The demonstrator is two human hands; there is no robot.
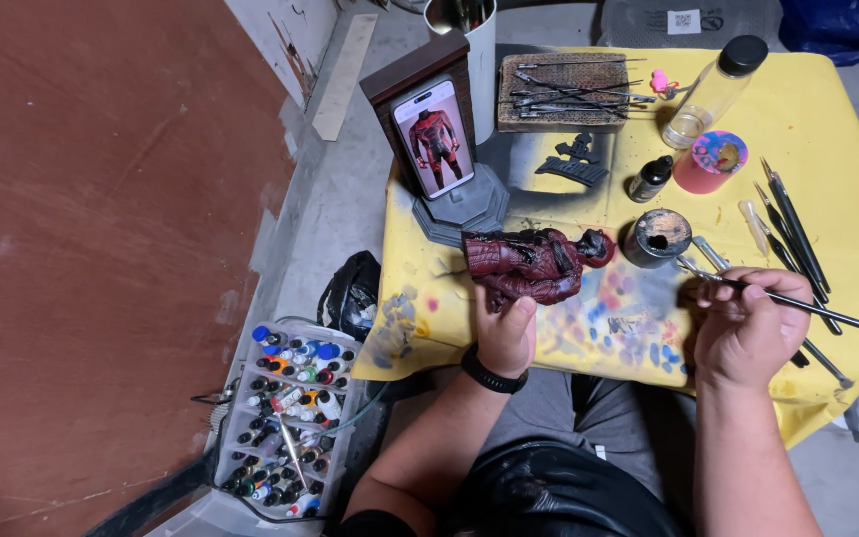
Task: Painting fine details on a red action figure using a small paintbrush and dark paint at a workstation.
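A person sits at a yellow table (827, 129), seen from above. The left hand (505, 336) is closed around a dark red figure (534, 264), gripping it from below near the table's front edge. The figure lies on its side, long axis running left to right, head toward the right and legs toward the left. The right hand (748, 323) pinches a thin brush (807, 303) between its fingers; the brush runs left to right, its tip pointing left toward a small dark paint jar (656, 237) just right of the figure's head, its handle reaching out past the hand to the right. More brushes (792, 234) lie behind that hand. Behind the figure stands a phone (434, 136) on a stand, showing a red suited figure. Farther back are a tray of metal tools (569, 91), a clear bottle (714, 89), a small dropper bottle (650, 178) and a pink cup (710, 161). On the floor to the left, well apart from the table, sits a bin of paint bottles (285, 418).
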